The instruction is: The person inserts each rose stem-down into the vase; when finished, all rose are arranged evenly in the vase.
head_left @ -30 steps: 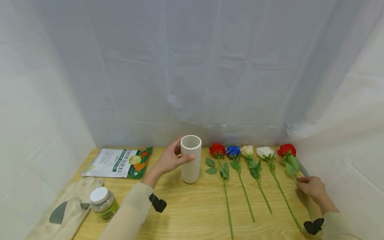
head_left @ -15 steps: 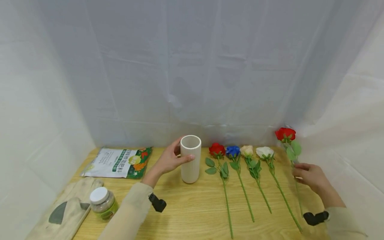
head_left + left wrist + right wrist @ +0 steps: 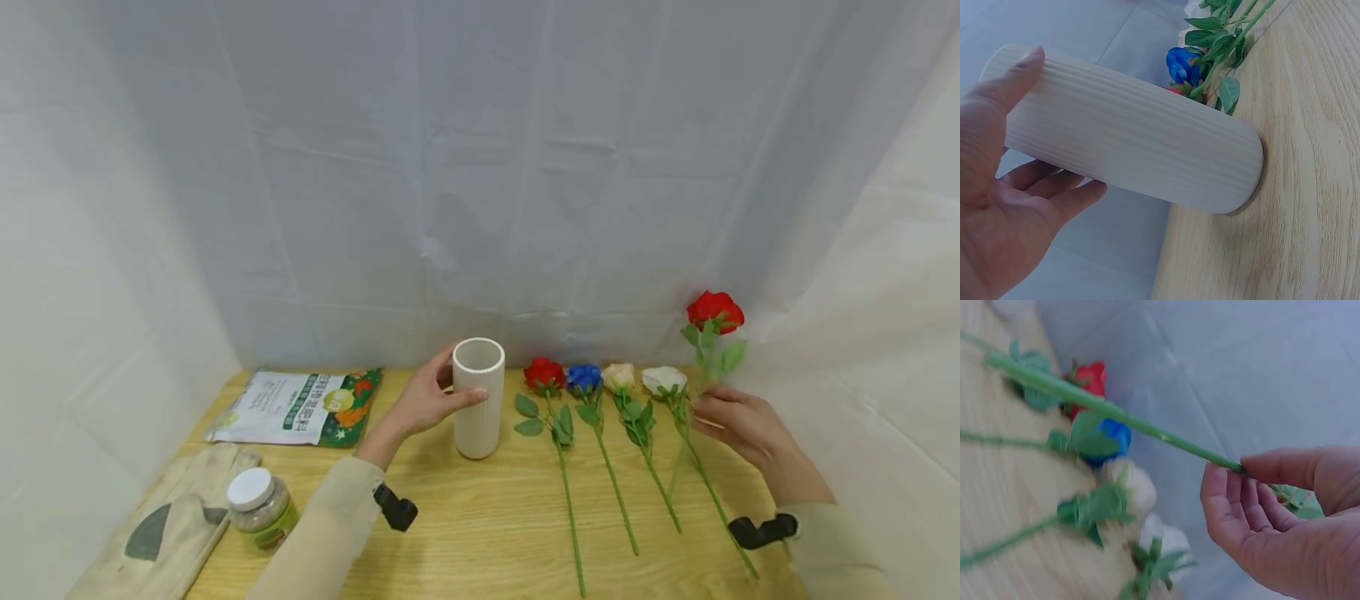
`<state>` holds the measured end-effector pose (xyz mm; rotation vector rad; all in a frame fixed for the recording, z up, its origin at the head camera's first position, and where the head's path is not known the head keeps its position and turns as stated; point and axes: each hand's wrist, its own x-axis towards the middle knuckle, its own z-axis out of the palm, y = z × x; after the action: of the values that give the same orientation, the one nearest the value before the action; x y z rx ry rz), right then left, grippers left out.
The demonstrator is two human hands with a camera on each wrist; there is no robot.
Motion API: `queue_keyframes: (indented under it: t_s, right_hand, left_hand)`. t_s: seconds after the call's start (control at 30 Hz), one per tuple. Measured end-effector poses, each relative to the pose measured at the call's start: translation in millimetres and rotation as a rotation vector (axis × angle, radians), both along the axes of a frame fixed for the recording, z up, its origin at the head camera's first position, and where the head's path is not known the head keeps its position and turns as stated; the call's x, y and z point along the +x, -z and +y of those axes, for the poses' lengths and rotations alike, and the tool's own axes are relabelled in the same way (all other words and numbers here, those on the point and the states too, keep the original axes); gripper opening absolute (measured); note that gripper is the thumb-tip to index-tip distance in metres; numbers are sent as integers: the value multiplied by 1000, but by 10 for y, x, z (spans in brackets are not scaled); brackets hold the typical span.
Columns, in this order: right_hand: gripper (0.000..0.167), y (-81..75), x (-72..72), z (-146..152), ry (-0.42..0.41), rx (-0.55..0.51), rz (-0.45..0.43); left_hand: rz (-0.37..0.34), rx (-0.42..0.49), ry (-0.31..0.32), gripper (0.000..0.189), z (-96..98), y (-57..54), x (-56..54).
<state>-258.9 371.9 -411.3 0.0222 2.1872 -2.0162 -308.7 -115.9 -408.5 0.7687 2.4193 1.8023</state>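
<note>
Your right hand (image 3: 742, 427) pinches a raised red rose (image 3: 715, 312) by its stem (image 3: 1066, 391), well to the right of the ribbed white vase (image 3: 480, 427), which your left hand (image 3: 426, 402) grips. Lifting seems the present step; the next move probably calls for keeping the stem clear of the white rose (image 3: 664, 380).

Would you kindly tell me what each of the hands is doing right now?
Left hand: holding the vase.
Right hand: holding a red rose by its stem.
</note>
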Motion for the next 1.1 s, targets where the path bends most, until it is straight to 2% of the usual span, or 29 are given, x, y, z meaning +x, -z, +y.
queue_keyframes:
  t_s: [0.33,0.43,0.63,0.7,0.87,0.93,1.03,1.1]
  right_hand:
    - [90,-244,-94,-426,36,-216,15]
    - [89,-331,-130,-558,37,-249,25]
    - [90,-497,-185,-791,102,-324,22]
    - [85,-558,-192,-861,125,-369,15]
    - [46,-690,-225,-1054,161,-478,33]
    - [35,-741,-238,-1142,168,-497,50]
    - [39,-820,-249,-1280,172,-500,72]
    - [52,-871,-254,-1379,181,-489,81]
  left_hand:
    - [0,-3,-4,80,13,3,4]
    - [-7,-5,-7,80,10,13,-5]
    - [-8,-3,-6,80,8,24,-20]
    - [-8,-3,-8,80,9,26,-23]
    - [-16,-6,-12,81,5,16,-14]
    - [-14,-8,-11,81,0,8,-6]
    - [-11,-10,-11,80,-3,10,-9]
    - [-2,-13,-7,79,-5,17,-14]
